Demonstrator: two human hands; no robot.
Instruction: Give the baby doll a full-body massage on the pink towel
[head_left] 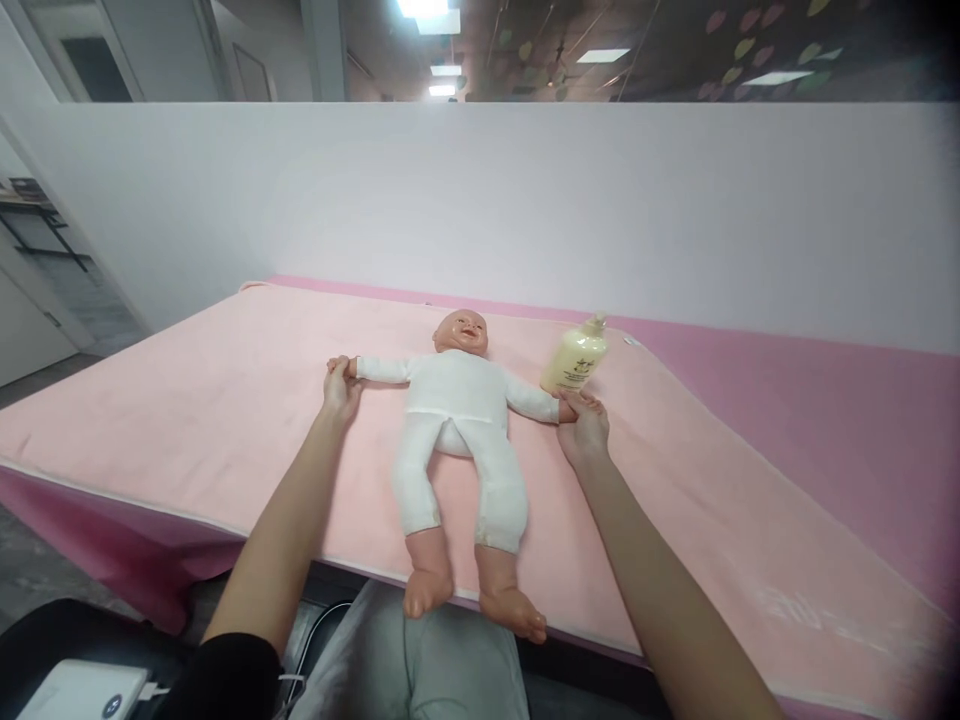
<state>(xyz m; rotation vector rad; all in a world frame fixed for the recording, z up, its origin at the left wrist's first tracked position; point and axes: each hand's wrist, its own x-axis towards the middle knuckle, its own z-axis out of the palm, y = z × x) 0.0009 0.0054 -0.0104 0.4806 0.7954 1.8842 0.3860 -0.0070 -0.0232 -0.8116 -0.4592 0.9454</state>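
Observation:
A baby doll [457, 420] in a white suit lies on its back on the pink towel [187, 420], head away from me, arms spread out, bare feet over the near edge. My left hand [340, 390] grips the doll's hand at the left. My right hand [583, 425] grips the doll's other hand at the right. A cream pump bottle [574, 360] stands just behind my right hand, beside the doll's arm.
The towel covers a table with a darker pink sheet [825, 400] showing at the right. A white partition wall [525, 200] runs behind it. A white device with a cable [82, 692] lies at the lower left, near my lap.

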